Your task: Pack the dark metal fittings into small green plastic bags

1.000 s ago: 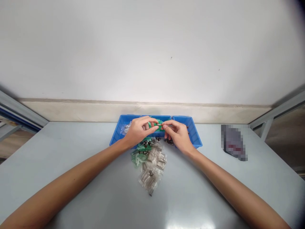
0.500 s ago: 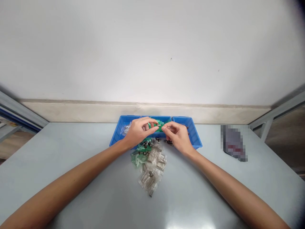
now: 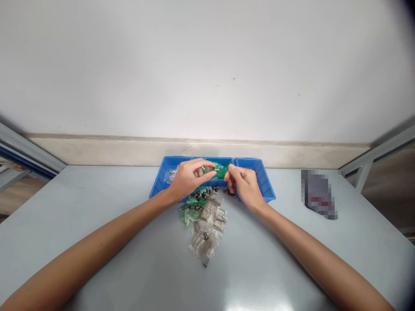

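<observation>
Glossy grey worktop (image 3: 136,250) along white wall (image 3: 207,82). Left hand (image 3: 187,176) pinching small metal fastener (image 3: 215,169) over middle blue plastic bin (image 3: 223,182); right hand (image 3: 245,183) pinched closed at bin's right end, can't tell if holding anything.

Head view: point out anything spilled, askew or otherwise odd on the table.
Small dark parts lie on the table beside the right hand, apparently loose rather than inside the blue bins. A dark item farther right is pixelated, so I cannot tell what it is.
</observation>
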A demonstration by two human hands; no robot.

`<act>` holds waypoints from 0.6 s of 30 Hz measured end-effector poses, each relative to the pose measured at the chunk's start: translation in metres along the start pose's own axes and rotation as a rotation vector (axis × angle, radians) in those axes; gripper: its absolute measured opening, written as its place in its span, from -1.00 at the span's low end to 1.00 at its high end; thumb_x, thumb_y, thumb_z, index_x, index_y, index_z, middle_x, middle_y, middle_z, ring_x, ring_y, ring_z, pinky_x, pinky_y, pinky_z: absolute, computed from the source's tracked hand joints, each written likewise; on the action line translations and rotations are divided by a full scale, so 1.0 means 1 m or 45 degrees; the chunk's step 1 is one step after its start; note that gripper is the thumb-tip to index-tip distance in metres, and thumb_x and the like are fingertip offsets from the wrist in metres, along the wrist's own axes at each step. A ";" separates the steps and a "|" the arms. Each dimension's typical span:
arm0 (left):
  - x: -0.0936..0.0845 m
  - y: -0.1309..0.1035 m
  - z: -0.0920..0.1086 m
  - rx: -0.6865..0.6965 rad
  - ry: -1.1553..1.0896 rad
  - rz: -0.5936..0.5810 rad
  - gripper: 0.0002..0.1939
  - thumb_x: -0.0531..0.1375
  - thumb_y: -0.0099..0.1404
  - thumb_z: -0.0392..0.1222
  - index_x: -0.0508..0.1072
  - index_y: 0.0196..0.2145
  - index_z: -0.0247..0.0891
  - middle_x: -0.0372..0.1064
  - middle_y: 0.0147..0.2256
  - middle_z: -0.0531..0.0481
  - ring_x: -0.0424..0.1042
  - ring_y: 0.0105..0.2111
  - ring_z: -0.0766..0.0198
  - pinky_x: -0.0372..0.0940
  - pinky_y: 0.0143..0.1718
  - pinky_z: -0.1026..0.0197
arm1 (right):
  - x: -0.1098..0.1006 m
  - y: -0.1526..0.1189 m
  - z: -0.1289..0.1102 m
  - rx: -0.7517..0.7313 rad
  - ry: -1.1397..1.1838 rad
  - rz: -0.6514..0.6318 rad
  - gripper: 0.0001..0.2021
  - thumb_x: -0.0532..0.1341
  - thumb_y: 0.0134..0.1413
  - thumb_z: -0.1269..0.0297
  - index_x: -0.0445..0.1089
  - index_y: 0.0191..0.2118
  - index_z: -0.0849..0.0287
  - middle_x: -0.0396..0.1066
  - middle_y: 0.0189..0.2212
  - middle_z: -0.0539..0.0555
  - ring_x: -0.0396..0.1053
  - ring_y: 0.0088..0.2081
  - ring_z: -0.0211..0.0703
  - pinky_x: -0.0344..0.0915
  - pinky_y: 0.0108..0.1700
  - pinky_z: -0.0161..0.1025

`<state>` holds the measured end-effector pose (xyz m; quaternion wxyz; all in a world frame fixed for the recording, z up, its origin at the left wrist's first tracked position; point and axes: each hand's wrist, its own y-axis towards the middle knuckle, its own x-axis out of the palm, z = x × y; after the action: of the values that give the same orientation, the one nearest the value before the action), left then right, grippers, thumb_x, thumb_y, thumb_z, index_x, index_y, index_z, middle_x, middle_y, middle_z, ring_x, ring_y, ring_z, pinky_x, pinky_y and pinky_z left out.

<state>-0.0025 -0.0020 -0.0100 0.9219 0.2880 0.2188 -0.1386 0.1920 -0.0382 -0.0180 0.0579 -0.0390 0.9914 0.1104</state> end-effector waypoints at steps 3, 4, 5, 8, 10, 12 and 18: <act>0.000 0.000 0.000 -0.003 -0.006 -0.008 -0.85 0.29 0.28 -0.16 0.57 -0.26 -0.30 0.42 -0.44 0.04 0.21 -0.61 0.46 0.18 -0.54 0.34 | 0.000 0.000 -0.001 -0.038 0.006 -0.010 -0.61 0.11 0.31 0.01 0.38 -0.43 0.19 0.25 -0.65 -0.07 0.20 -0.62 -0.30 0.14 -0.52 -0.32; -0.001 0.000 0.000 -0.007 -0.010 -0.009 -0.85 0.29 0.28 -0.16 0.57 -0.26 -0.31 0.42 -0.44 0.04 0.21 -0.61 0.46 0.18 -0.54 0.34 | 0.000 0.000 0.000 -0.043 0.000 -0.016 -0.67 0.17 0.27 0.02 0.38 -0.39 0.18 0.26 -0.64 -0.08 0.21 -0.61 -0.29 0.14 -0.52 -0.33; -0.001 0.000 0.000 -0.011 -0.015 -0.011 -0.84 0.29 0.28 -0.16 0.57 -0.26 -0.31 0.42 -0.43 0.04 0.21 -0.62 0.46 0.18 -0.55 0.34 | 0.000 0.000 0.000 -0.041 -0.010 -0.021 -0.71 0.22 0.23 0.04 0.37 -0.36 0.17 0.26 -0.64 -0.09 0.21 -0.61 -0.29 0.14 -0.53 -0.33; -0.001 0.000 -0.001 -0.011 -0.014 -0.010 -0.84 0.29 0.28 -0.16 0.57 -0.27 -0.31 0.42 -0.43 0.04 0.21 -0.62 0.46 0.17 -0.55 0.34 | 0.000 0.001 0.004 -0.028 -0.050 -0.031 -0.74 0.25 0.20 0.07 0.36 -0.35 0.17 0.26 -0.66 -0.10 0.18 -0.63 -0.29 0.10 -0.56 -0.33; -0.001 0.000 -0.001 -0.009 -0.009 -0.005 -0.84 0.29 0.27 -0.16 0.57 -0.27 -0.30 0.42 -0.43 0.04 0.21 -0.62 0.46 0.18 -0.55 0.34 | 0.000 0.001 0.005 -0.040 -0.063 -0.049 -0.73 0.21 0.24 0.08 0.35 -0.37 0.17 0.25 -0.67 -0.10 0.17 -0.63 -0.29 0.09 -0.55 -0.33; -0.001 -0.001 -0.001 -0.011 -0.007 -0.002 -0.85 0.30 0.27 -0.15 0.57 -0.27 -0.30 0.42 -0.43 0.04 0.21 -0.61 0.46 0.18 -0.54 0.34 | 0.000 0.002 0.006 -0.059 -0.047 -0.067 -0.71 0.18 0.28 0.10 0.34 -0.40 0.17 0.25 -0.67 -0.09 0.18 -0.62 -0.29 0.11 -0.53 -0.32; -0.001 -0.001 -0.001 -0.023 -0.012 -0.006 -0.85 0.30 0.27 -0.16 0.57 -0.26 -0.29 0.42 -0.43 0.04 0.22 -0.61 0.46 0.18 -0.55 0.34 | -0.001 0.003 0.005 -0.074 0.036 -0.098 -0.73 0.15 0.30 0.11 0.33 -0.37 0.17 0.26 -0.63 -0.09 0.20 -0.64 -0.30 0.11 -0.54 -0.31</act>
<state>-0.0035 -0.0021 -0.0106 0.9252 0.2786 0.2162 -0.1401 0.1932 -0.0342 -0.0220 0.0471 -0.0803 0.9863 0.1362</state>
